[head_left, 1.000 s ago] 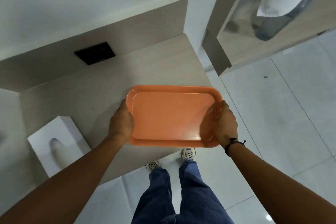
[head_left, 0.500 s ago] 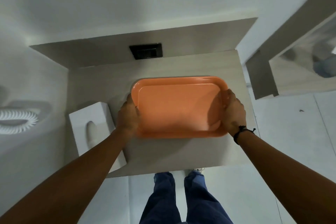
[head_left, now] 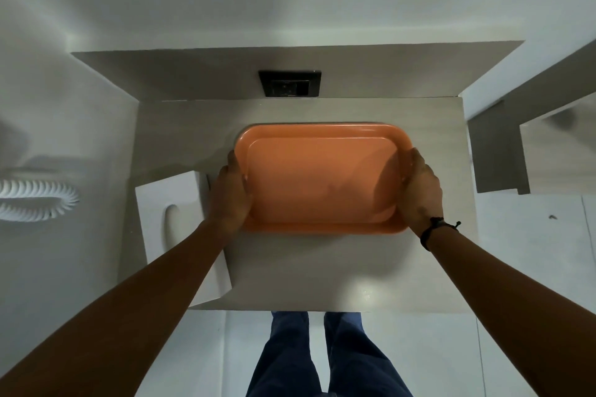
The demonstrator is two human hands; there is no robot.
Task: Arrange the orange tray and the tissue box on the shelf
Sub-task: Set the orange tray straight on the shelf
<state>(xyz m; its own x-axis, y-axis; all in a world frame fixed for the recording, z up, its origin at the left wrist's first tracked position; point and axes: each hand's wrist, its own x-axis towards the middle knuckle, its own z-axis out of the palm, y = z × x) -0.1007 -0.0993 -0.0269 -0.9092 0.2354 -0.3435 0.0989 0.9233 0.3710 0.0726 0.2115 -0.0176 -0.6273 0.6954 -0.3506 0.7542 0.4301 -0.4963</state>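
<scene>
Since 0.5 s ago the orange tray (head_left: 319, 180) sits squarer and more central on the shelf (head_left: 322, 271), w/ the view shifted over it. Left hand (head_left: 230, 196) fingers curl round the tray's left short edge; right hand (head_left: 419, 190) fingers wrap the right short edge, black cord on the wrist. Both forearms reach fwd, near straight. Tray is rectangular, rounded corners, raised rim, nothing in it. White tissue box (head_left: 174, 203) lies on the shelf's left end, partly under the left forearm.
</scene>
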